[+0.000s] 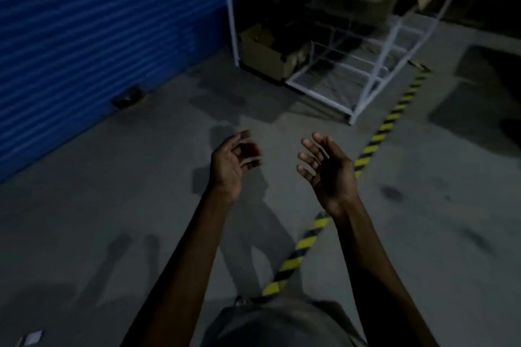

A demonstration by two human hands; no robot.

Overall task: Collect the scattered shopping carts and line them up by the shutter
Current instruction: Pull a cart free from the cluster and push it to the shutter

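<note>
Dimly lit, a person's left hand (234,162) and right hand (328,170) reach out over a concrete floor (141,205), palms facing each other, fingers loosely spread, holding nothing. A white wire cart (375,70) stands ahead to the right, near the end of the blue shutter (84,36), with a cardboard box (265,55) beside it. Yellow-black tape (372,145) runs across the floor under the right hand.

A warehouse — blue roller shutter (84,36), hazard-striped floor tape (372,144), steel racking (389,45).
</note>
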